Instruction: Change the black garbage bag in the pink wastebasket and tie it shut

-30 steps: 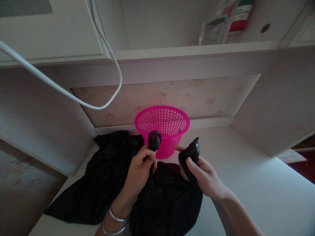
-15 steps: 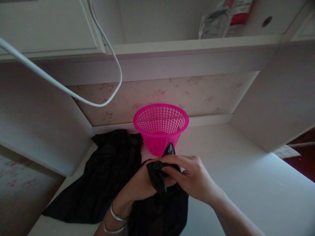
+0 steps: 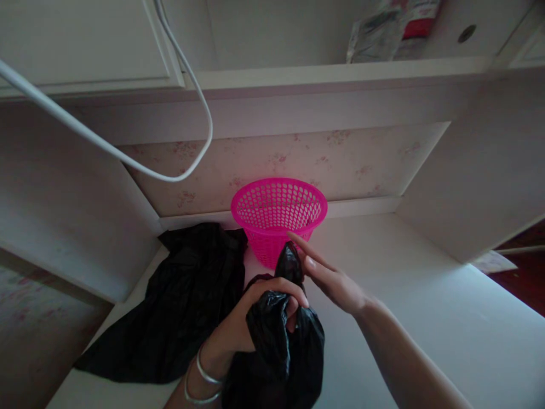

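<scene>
A shiny black plastic bag [image 3: 304, 358] hangs below my left hand [image 3: 272, 301], whose fingers are wrapped round its gathered neck. One loose flap of the bag droops over the front of that hand, and a pointed tip sticks up above it. My right hand [image 3: 327, 278] is beside the tip with its fingers stretched out, close to the plastic; whether it touches is hard to see. Just behind both hands stands a pink perforated basket [image 3: 279, 232], upright on the white surface [image 3: 383, 272].
Another black bag [image 3: 187, 307] lies spread flat at the left. A white cable [image 3: 170, 178] loops down at the upper left. Above, a shelf [image 3: 332, 71] holds clear plastic packaging [image 3: 374, 42] and a red-and-white package [image 3: 419, 23]. White side panels [image 3: 477, 170] stand left and right.
My right hand has let go of the bag's neck and moved slightly up and right, its fingers straightening. My left hand keeps its grip, and more of the bag's flap and tip shows.
</scene>
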